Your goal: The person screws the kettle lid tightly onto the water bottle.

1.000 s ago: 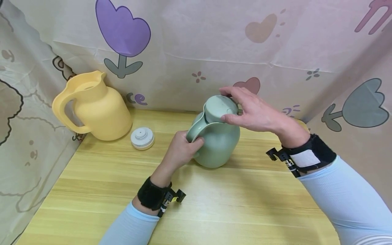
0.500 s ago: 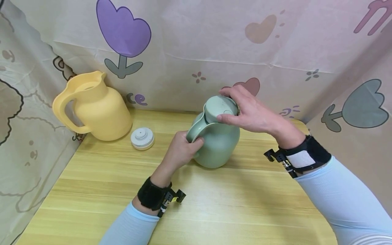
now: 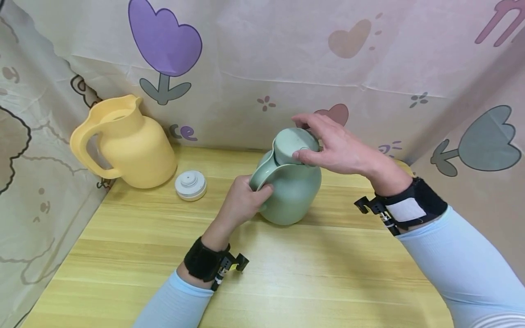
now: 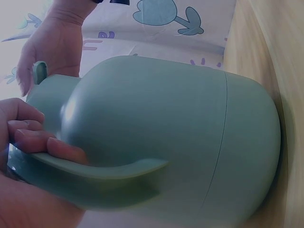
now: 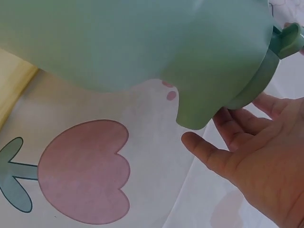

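A light green thermos jug [image 3: 293, 196] stands on the table in the head view, its round lid [image 3: 291, 141] seated in the mouth. My left hand [image 3: 244, 200] grips the handle; in the left wrist view its fingers curl over the top of the handle [image 4: 114, 187]. On the lid, my right hand [image 3: 342, 148] has its thumb on the near side and its fingers around the far side. From the right wrist, the fingers of that hand [image 5: 270, 161] meet the lid's rim [image 5: 256, 85] beside the spout [image 5: 192, 114].
A yellow jug [image 3: 141, 155] stands at the back left, its handle to the left. Near it on the wooden table [image 3: 123, 255] lies a round white stopper [image 3: 190, 184], stepped on top. A patterned cloth [image 3: 246, 50] hangs behind the table and along both sides.
My right hand has shifted slightly around the lid, its thumb moving a little left and then back. The left hand and the green jug have stayed in place.
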### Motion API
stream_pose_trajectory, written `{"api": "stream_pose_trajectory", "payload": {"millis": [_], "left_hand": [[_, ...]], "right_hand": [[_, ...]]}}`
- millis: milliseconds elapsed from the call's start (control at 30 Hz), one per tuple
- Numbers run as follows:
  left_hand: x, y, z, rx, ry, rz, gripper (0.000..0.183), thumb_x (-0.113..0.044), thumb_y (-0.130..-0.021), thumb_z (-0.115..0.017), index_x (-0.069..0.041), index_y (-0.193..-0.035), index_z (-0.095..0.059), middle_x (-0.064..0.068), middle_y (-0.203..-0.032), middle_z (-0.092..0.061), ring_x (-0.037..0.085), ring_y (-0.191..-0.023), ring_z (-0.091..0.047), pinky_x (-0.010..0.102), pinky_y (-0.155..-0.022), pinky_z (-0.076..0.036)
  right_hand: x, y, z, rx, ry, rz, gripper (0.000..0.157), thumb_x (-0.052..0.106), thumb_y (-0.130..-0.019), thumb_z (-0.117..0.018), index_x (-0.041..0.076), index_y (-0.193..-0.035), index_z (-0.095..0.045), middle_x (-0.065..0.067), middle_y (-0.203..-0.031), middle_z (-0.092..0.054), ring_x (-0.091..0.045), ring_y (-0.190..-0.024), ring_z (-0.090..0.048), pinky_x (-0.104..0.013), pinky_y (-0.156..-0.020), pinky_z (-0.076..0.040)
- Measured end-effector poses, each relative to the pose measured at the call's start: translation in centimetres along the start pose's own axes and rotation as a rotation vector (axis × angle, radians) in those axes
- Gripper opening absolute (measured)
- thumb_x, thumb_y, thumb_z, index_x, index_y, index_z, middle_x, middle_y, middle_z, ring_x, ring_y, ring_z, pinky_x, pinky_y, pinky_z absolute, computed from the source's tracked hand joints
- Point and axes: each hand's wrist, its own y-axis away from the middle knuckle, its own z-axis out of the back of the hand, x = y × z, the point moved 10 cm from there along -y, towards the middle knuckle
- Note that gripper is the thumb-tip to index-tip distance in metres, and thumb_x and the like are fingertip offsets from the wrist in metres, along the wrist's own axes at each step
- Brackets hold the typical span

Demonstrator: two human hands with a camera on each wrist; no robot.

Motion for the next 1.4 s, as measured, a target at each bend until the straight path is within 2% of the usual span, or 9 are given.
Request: {"api": "stream_pose_trajectory", "payload": {"millis": [300, 667, 900, 1000, 1100, 1333, 1400], "left_hand": [[-0.2, -0.1, 0.1, -0.003, 0.0, -0.017, 0.036, -0.025, -0.086, -0.062, -0.009, -0.061, -0.042, 0.006, -0.061, -0.049, 0.022, -0.068, -0.056, 0.034, -0.061, -0.046], [-0.2, 0.0, -0.2, 0.008, 0.018, -0.019, 0.035, -0.023, -0.088, -0.064, -0.01, -0.063, -0.043, 0.007, -0.062, -0.049, 0.022, -0.07, -0.057, 0.036, -0.064, -0.047], [-3.2, 1.1, 0.4, 0.01, 0.005, 0.008, 0.035, -0.012, -0.089, -0.061, -0.011, -0.061, -0.041, 0.004, -0.059, -0.045, 0.022, -0.068, -0.054, 0.033, -0.062, -0.044], [-3.4, 1.2, 0.5, 0.004, 0.001, 0.008, 0.034, -0.012, -0.089, -0.061, -0.011, -0.061, -0.041, 0.004, -0.061, -0.047, 0.022, -0.068, -0.055, 0.033, -0.063, -0.045], [-3.3, 1.2, 0.5, 0.002, -0.004, 0.007, 0.034, -0.011, -0.089, -0.061, -0.011, -0.061, -0.042, 0.005, -0.062, -0.048, 0.022, -0.069, -0.055, 0.033, -0.064, -0.046], [-0.5, 0.0, 0.1, -0.005, -0.013, 0.006, 0.036, -0.016, -0.089, -0.063, -0.011, -0.06, -0.042, 0.004, -0.059, -0.045, 0.022, -0.067, -0.053, 0.033, -0.062, -0.045], [-0.1, -0.1, 0.1, -0.008, -0.009, 0.002, 0.037, -0.019, -0.089, -0.064, -0.011, -0.06, -0.042, 0.004, -0.058, -0.043, 0.021, -0.065, -0.053, 0.033, -0.06, -0.044]], "right_hand": [[-0.3, -0.1, -0.4, 0.014, 0.013, -0.051, 0.071, 0.055, -0.085, -0.064, 0.017, -0.141, -0.041, -0.004, -0.13, -0.049, -0.02, -0.113, -0.045, -0.047, -0.096, -0.038], [-0.5, 0.0, -0.5, -0.001, 0.023, -0.056, 0.069, 0.056, -0.085, -0.063, 0.018, -0.139, -0.042, -0.003, -0.125, -0.047, -0.021, -0.109, -0.044, -0.043, -0.089, -0.039], [-0.1, -0.2, -0.3, 0.001, 0.038, -0.024, 0.072, 0.056, -0.084, -0.065, 0.016, -0.14, -0.042, -0.004, -0.124, -0.049, -0.02, -0.107, -0.045, -0.043, -0.09, -0.04], [0.2, -0.4, -0.3, 0.008, 0.037, -0.01, 0.072, 0.054, -0.084, -0.066, 0.015, -0.14, -0.042, -0.004, -0.125, -0.05, -0.02, -0.109, -0.046, -0.044, -0.092, -0.04], [0.2, -0.5, -0.4, 0.022, 0.027, -0.016, 0.07, 0.052, -0.085, -0.065, 0.016, -0.14, -0.042, -0.004, -0.128, -0.05, -0.02, -0.112, -0.045, -0.046, -0.095, -0.039], [0.0, -0.5, -0.7, -0.001, 0.017, -0.033, 0.067, 0.054, -0.084, -0.065, 0.016, -0.136, -0.046, -0.002, -0.125, -0.048, -0.019, -0.107, -0.045, -0.042, -0.089, -0.04], [-0.2, -0.4, -0.7, -0.01, 0.019, -0.04, 0.066, 0.055, -0.084, -0.064, 0.017, -0.135, -0.047, -0.002, -0.122, -0.047, -0.02, -0.106, -0.044, -0.041, -0.086, -0.04]]}}
